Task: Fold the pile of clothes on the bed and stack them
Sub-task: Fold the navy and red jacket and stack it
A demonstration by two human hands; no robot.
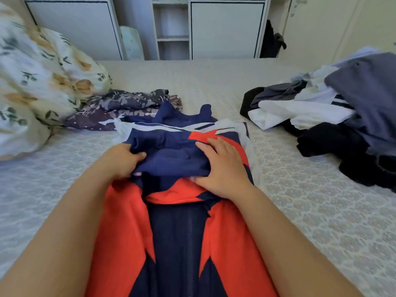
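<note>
A navy, orange and white sports jersey (171, 211) lies lengthwise on the bed in front of me. Its far part is folded back toward me into a navy bunch (171, 159). My left hand (122, 161) grips the left edge of that bunch, thumb on top. My right hand (222, 166) lies on the right side of the fold with fingers spread on top and the thumb tucked under the edge. A pile of unfolded clothes (334, 116), grey, white and black, sits at the right side of the bed.
A dark patterned garment (120, 108) lies crumpled just beyond the jersey on the left. A floral pillow or duvet (38, 82) fills the far left. White wardrobe doors and shelves (171, 28) stand behind the bed (300, 211).
</note>
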